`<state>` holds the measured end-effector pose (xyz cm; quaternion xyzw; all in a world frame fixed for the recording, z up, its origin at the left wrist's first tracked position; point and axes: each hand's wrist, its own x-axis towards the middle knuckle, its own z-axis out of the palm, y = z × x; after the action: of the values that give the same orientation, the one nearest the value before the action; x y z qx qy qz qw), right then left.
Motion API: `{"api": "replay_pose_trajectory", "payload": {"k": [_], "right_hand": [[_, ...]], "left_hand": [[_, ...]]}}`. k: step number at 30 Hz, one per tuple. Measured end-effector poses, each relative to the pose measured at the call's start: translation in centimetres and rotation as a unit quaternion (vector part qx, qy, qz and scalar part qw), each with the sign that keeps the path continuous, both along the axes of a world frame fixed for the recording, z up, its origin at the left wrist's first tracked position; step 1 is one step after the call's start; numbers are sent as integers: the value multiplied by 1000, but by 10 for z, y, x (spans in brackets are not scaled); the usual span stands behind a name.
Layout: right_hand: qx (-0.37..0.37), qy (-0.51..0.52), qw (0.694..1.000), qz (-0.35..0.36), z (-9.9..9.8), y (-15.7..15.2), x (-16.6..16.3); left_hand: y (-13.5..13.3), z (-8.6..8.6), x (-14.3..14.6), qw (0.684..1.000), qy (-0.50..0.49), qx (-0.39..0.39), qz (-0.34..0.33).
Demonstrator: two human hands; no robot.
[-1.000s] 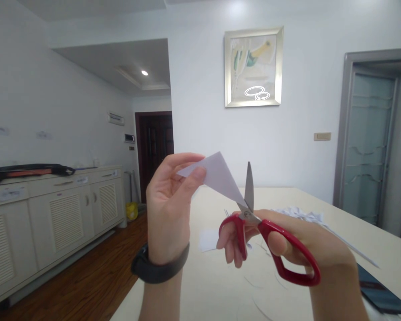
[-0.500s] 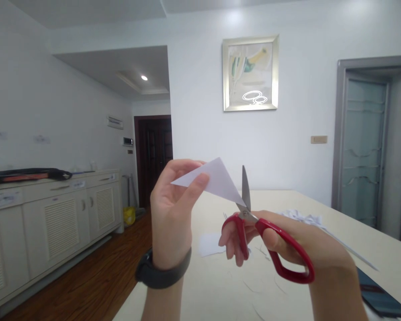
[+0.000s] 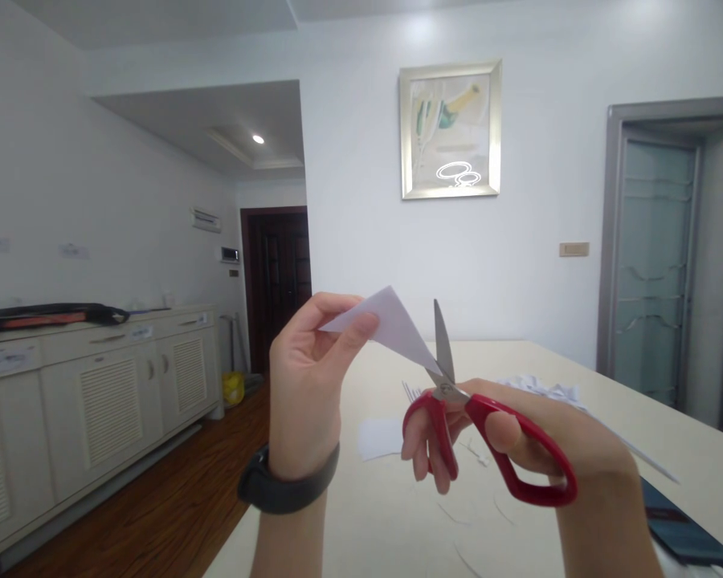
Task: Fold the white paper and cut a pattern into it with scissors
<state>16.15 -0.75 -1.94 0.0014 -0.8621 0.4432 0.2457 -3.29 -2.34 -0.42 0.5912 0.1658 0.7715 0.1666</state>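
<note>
Between the thumb and fingers of my left hand [image 3: 313, 353] is a folded white paper triangle [image 3: 394, 325], held up above the table. A dark band sits on that wrist. My right hand [image 3: 512, 425] grips red-handled scissors [image 3: 449, 389], thumb in one loop and fingers in the other. The scissor blades are spread apart, one pointing upward, and the paper's lower right corner lies between them near the pivot. Whether the blades are biting into the paper I cannot tell.
On the cream table [image 3: 386, 530] lie a flat white paper piece [image 3: 379, 439], thin paper slivers, a crumpled paper heap [image 3: 539, 389] and a dark phone-like slab [image 3: 690, 526] at right. A white cabinet [image 3: 126, 385] runs along the left wall.
The scissors and right hand have shifted slightly right and down. My left hand has tilted the paper a little, so its left tip shows less. Both hands keep their hold.
</note>
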Motion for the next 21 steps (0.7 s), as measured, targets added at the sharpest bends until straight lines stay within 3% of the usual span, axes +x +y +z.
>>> {"api": "replay_pose_trajectory", "payload": {"k": [21], "right_hand": [[0,-23,1000,-7,4,2,1]], "left_hand": [[-3,2,-4,999,40,-5,-16]]}}
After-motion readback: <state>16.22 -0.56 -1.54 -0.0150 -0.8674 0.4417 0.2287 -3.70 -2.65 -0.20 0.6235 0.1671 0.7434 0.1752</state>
